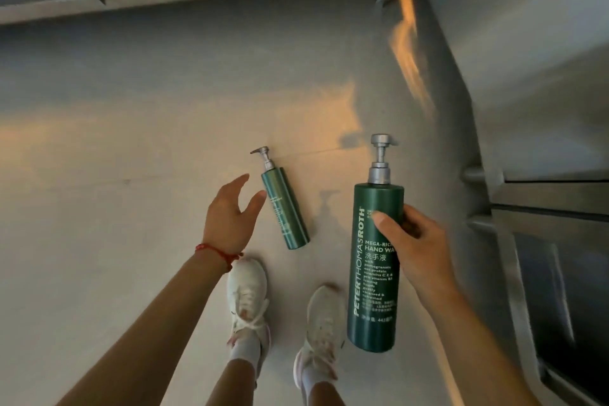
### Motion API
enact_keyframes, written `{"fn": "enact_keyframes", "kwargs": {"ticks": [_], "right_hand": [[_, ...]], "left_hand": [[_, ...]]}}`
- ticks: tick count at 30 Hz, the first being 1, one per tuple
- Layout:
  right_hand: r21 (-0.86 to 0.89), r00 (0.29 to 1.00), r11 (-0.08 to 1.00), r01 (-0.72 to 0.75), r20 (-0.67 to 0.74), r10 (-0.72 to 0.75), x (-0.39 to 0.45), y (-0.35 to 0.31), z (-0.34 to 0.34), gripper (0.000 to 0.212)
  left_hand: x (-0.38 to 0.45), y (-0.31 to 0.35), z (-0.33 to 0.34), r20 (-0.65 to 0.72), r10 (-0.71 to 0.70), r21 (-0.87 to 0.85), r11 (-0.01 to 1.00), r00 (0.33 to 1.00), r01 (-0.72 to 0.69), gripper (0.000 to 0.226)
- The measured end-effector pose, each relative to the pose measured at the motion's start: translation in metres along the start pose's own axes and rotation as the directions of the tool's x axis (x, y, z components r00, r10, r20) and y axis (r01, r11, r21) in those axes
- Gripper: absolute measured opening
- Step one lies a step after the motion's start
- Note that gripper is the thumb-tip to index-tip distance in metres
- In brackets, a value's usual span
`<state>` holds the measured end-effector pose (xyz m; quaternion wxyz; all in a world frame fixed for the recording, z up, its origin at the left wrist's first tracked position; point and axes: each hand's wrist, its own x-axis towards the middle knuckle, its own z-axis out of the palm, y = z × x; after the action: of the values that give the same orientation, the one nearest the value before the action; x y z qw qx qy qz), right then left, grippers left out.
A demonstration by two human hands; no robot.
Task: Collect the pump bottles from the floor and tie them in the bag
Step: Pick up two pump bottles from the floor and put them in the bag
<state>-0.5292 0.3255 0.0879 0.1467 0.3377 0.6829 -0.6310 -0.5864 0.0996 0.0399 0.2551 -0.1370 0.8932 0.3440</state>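
A dark green pump bottle [372, 260] with a silver pump and white lettering is lifted above the floor, and my right hand [408, 244] is shut around its middle. A second green pump bottle [285, 208] lies on the pale floor, its pump pointing away from me. My left hand [230, 211], with a red string at the wrist, hovers just left of that lying bottle with fingers spread; it does not touch the bottle. No bag is in view.
My two feet in white shoes [247, 297] stand just below the lying bottle. Steel cabinet fronts with handles [540, 194] run along the right. A wall base and a ledge [66, 0] cross the top left.
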Motion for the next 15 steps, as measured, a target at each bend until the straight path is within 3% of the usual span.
{"fn": "enact_keyframes", "kwargs": {"ticks": [5, 10, 15], "right_hand": [[-0.017, 0.999, 0.999, -0.032, 0.004, 0.032, 0.062, 0.065, 0.017, 0.016], [-0.029, 0.999, 0.998, -0.048, 0.000, 0.048, 0.106, 0.111, 0.019, 0.016], [-0.040, 0.999, 0.998, -0.050, 0.009, 0.050, 0.130, 0.133, 0.023, 0.015]], "left_hand": [[0.079, -0.051, 0.061, 0.059, -0.178, -0.040, 0.983, 0.982, 0.181, 0.053], [0.135, -0.085, 0.113, 0.118, -0.403, -0.200, 0.886, 0.908, 0.419, 0.069], [0.158, -0.097, 0.148, 0.082, -0.436, -0.221, 0.869, 0.896, 0.443, 0.035]]}}
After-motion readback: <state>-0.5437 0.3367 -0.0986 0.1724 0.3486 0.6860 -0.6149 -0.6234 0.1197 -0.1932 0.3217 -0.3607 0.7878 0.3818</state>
